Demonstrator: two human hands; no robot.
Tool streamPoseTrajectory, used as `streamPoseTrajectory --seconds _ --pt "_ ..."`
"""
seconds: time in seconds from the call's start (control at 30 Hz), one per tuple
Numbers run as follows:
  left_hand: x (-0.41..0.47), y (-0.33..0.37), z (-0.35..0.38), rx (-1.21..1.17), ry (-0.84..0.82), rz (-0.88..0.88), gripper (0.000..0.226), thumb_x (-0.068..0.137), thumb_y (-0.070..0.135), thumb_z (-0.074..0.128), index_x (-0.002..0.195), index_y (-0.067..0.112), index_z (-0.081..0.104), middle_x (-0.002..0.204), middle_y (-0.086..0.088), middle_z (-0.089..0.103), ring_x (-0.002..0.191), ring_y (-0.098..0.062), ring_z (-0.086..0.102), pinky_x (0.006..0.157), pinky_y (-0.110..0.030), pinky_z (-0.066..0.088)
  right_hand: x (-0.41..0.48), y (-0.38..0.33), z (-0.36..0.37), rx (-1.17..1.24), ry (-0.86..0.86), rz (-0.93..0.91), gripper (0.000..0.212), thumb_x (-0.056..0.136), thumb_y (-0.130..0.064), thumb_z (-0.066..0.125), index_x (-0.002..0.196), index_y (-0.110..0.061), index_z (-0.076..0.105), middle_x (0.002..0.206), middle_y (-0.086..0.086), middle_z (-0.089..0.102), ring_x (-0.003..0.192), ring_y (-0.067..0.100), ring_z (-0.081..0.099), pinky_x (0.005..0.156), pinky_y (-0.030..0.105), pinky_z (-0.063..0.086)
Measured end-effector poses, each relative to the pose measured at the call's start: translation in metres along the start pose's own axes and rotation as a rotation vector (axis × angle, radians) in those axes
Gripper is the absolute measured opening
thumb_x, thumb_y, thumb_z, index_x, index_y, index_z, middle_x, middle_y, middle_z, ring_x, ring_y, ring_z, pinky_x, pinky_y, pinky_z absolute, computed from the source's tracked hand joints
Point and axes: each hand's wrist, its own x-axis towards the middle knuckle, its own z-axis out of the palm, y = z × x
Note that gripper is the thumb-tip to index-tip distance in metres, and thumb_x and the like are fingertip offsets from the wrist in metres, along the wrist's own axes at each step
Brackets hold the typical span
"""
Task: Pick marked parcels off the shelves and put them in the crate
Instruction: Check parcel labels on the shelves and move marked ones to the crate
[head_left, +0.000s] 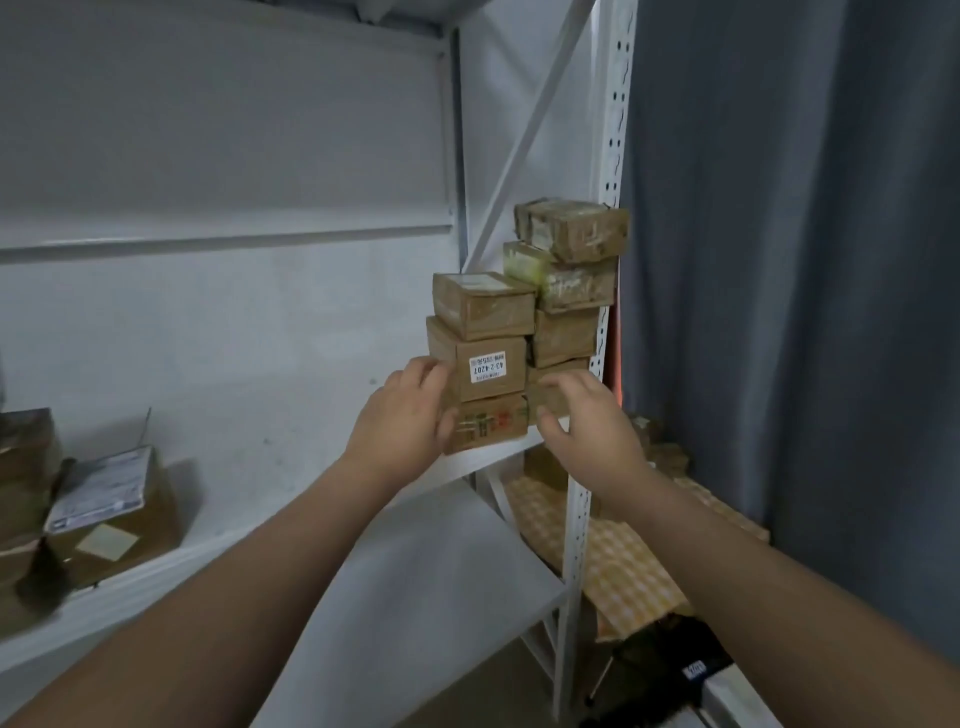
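at the right end of the shelf (234, 488), a person's left hand (410, 410) curls round the left side of the labelled parcel (488, 366), mid-stack. the right hand (587, 421) hovers loosely spread by the lower boxes (558, 338), contact unclear. drawing the parcel out could topple the top parcel (483, 304) resting on it. no crate in view.

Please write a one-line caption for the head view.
Left hand and right hand reach for stacked brown parcels on a white shelf; the labelled parcel sits mid-stack.
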Motion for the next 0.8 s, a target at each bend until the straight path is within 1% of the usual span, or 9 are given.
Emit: streamPoseTrajectory --seconds 0.07,0.23,0.33,0.4,0.5,0.57,0.67,0.73,0.8 --pt "0.027 -0.004 0.007 -0.045 0.021 -0.017 0.052 0.092 0.029 0.052 0.140 0.015 0.037 0.140 -0.008 0.040 0.121 -0.028 0.046 0.095 -0.039 0.043 0.021 0.006 0.004 0.013 0.006 0.000 0.039 0.095 -0.025 0.051 0.133 -0.019 0.049 0.134 -0.004 0.046 0.124 0.014 0.043 0.098 0.029 0.041" --pt "0.104 -0.013 0.029 -0.095 0.028 -0.085 0.059 0.092 0.033 0.054 0.143 0.018 0.030 0.145 -0.010 0.032 0.124 -0.030 0.043 0.097 -0.041 0.043 0.076 0.025 0.019 0.049 0.015 0.014 0.042 0.094 -0.028 0.053 0.135 -0.021 0.047 0.136 -0.005 0.044 0.122 0.013 0.044 0.098 0.027 0.040" --pt "0.148 -0.021 0.044 -0.104 -0.009 -0.112 0.070 0.091 0.040 0.055 0.148 0.026 0.018 0.155 -0.009 0.013 0.125 -0.033 0.043 0.098 -0.044 0.044 0.108 0.034 0.029 0.091 0.008 0.014 0.043 0.093 -0.026 0.053 0.135 -0.019 0.045 0.137 -0.003 0.042 0.121 0.013 0.045 0.093 0.022 0.037" --pt "0.169 -0.025 0.054 -0.108 -0.053 -0.141 0.071 0.092 0.044 0.053 0.150 0.031 0.014 0.158 -0.006 0.003 0.126 -0.034 0.044 0.098 -0.043 0.043 0.126 0.040 0.038 0.131 0.015 0.019 0.044 0.093 -0.024 0.054 0.135 -0.019 0.045 0.137 -0.002 0.042 0.120 0.014 0.045 0.092 0.020 0.034" --pt "0.178 -0.030 0.066 -0.146 -0.072 -0.150 0.058 0.094 0.037 0.052 0.146 0.028 0.027 0.157 -0.003 0.013 0.128 -0.031 0.044 0.099 -0.038 0.040 0.141 0.046 0.050 0.195 0.025 0.016 0.047 0.092 -0.021 0.054 0.137 -0.018 0.042 0.136 -0.002 0.041 0.119 0.012 0.045 0.091 0.019 0.033" --pt "0.174 -0.033 0.071 -0.195 0.022 -0.140 0.049 0.095 0.028 0.052 0.141 0.023 0.037 0.154 -0.003 0.022 0.125 -0.028 0.047 0.097 -0.035 0.041 0.148 0.049 0.059 0.238 0.029 0.026 0.051 0.092 -0.021 0.054 0.140 -0.018 0.037 0.138 -0.001 0.039 0.121 0.013 0.045 0.093 0.021 0.036" --pt "0.160 -0.035 0.073 -0.259 0.157 -0.124 0.043 0.095 0.024 0.053 0.136 0.018 0.042 0.148 -0.002 0.029 0.114 -0.025 0.053 0.090 -0.029 0.043 0.154 0.049 0.070 0.427 0.058 0.088 0.067 0.084 -0.029 0.059 0.144 -0.023 0.030 0.141 -0.001 0.041 0.125 0.013 0.044 0.103 0.035 0.042" --pt "0.152 -0.036 0.072 -0.262 0.223 -0.081 0.040 0.095 0.022 0.054 0.133 0.015 0.045 0.145 -0.003 0.032 0.111 -0.021 0.054 0.085 -0.022 0.042 0.154 0.045 0.075 0.620 0.101 0.116 0.074 0.078 -0.040 0.061 0.142 -0.034 0.025 0.141 -0.006 0.042 0.129 0.010 0.042 0.105 0.041 0.042" --pt "0.141 -0.038 0.069 -0.272 0.275 -0.052 0.038 0.094 0.018 0.056 0.131 0.012 0.049 0.144 -0.006 0.034 0.113 -0.021 0.054 0.085 -0.020 0.042 0.152 0.037 0.076 0.717 0.111 0.121 0.074 0.082 -0.043 0.062 0.145 -0.034 0.023 0.142 -0.011 0.038 0.131 0.007 0.038 0.104 0.031 0.042"
